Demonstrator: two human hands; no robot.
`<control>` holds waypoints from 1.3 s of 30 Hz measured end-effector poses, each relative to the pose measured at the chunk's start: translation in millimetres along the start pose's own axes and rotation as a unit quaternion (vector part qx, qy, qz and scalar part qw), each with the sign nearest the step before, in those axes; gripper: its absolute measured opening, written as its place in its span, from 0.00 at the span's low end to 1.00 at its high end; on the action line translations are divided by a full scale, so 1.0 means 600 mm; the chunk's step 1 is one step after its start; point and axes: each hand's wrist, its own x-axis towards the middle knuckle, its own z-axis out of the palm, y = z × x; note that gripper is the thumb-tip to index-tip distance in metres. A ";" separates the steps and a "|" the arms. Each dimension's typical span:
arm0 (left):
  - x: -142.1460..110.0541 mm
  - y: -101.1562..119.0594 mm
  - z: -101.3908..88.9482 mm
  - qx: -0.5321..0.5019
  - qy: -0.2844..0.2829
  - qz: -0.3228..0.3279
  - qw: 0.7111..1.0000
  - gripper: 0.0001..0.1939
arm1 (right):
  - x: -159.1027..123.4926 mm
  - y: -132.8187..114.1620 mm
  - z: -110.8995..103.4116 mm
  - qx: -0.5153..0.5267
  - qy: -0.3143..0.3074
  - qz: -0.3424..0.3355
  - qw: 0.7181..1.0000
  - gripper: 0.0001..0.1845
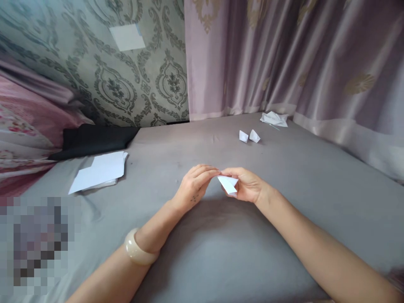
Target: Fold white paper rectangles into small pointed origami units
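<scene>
A small piece of white folded paper is held up above the grey sheet, between my two hands. My right hand grips it from the right, its thumb and fingers closed around the side. From the left, the fingertips of my left hand pinch the paper's upper left corner, close to the right fingertips. Folded layers show as two pointed flaps facing me. My fingers hide the far side of the paper.
Two small folded paper shapes stand farther back. Behind them, near the curtain, lies a heap of crumpled or folded paper. At left are a stack of white sheets and a black cloth-like item. A patterned wall rises behind.
</scene>
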 end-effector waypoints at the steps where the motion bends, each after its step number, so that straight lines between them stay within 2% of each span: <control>1: 0.000 0.001 0.001 -0.021 0.003 -0.021 1.000 0.13 | 0.000 0.000 -0.002 -0.015 -0.008 0.007 1.000 0.07; 2: 0.001 0.004 0.002 -0.042 0.012 -0.060 0.997 0.12 | 0.001 -0.001 -0.005 -0.038 -0.007 0.007 0.999 0.08; 4: 0.004 0.010 0.005 -0.095 0.055 -0.188 0.976 0.08 | 0.001 -0.004 -0.011 -0.099 0.034 -0.033 0.994 0.12; 6: 0.009 0.017 0.009 -0.183 0.102 -0.329 0.921 0.05 | -0.001 -0.007 -0.014 -0.150 0.096 -0.123 0.976 0.20; 7: 0.010 0.021 0.010 -0.233 0.115 -0.382 0.887 0.05 | -0.003 -0.008 -0.013 -0.170 0.107 -0.172 0.964 0.23; 9: 0.013 0.026 0.013 -0.310 0.118 -0.443 0.833 0.07 | -0.007 -0.006 -0.007 -0.206 0.074 -0.250 0.943 0.23; 10: 0.013 0.028 0.015 -0.329 0.116 -0.458 0.817 0.08 | -0.008 -0.003 -0.003 -0.227 0.042 -0.272 0.934 0.22; 12: 0.012 0.032 0.017 -0.338 0.111 -0.475 0.805 0.08 | -0.010 0.005 0.006 -0.244 0.035 -0.304 0.920 0.19; 15: 0.010 0.036 0.020 -0.337 0.091 -0.489 0.800 0.09 | -0.006 0.016 0.012 -0.235 0.081 -0.309 0.918 0.14; 19: 0.012 0.037 0.016 -0.368 0.086 -0.498 0.780 0.17 | 0.001 0.021 0.008 -0.232 0.110 -0.303 0.918 0.12; 21: 0.015 0.035 0.012 -0.384 0.101 -0.500 0.770 0.19 | 0.001 0.022 0.008 -0.235 0.120 -0.298 0.917 0.13; 25: 0.019 0.030 0.007 -0.413 0.163 -0.487 0.752 0.17 | 0.001 0.031 0.016 -0.242 0.141 -0.275 0.920 0.11; 30: 0.023 0.027 0.008 -0.470 0.193 -0.482 0.713 0.13 | 0.003 0.045 0.024 -0.294 0.151 -0.273 0.903 0.12; 34: 0.023 0.027 0.007 -0.482 0.192 -0.459 0.721 0.11 | -0.012 0.032 0.025 -0.344 0.119 -0.316 0.876 0.11; 37: 0.021 0.026 0.006 -0.480 0.188 -0.444 0.733 0.10 | -0.028 0.017 0.025 -0.332 0.148 -0.386 0.848 0.11; 39: 0.018 0.028 0.007 -0.483 0.177 -0.436 0.739 0.10 | -0.033 0.013 0.025 -0.327 0.158 -0.410 0.837 0.10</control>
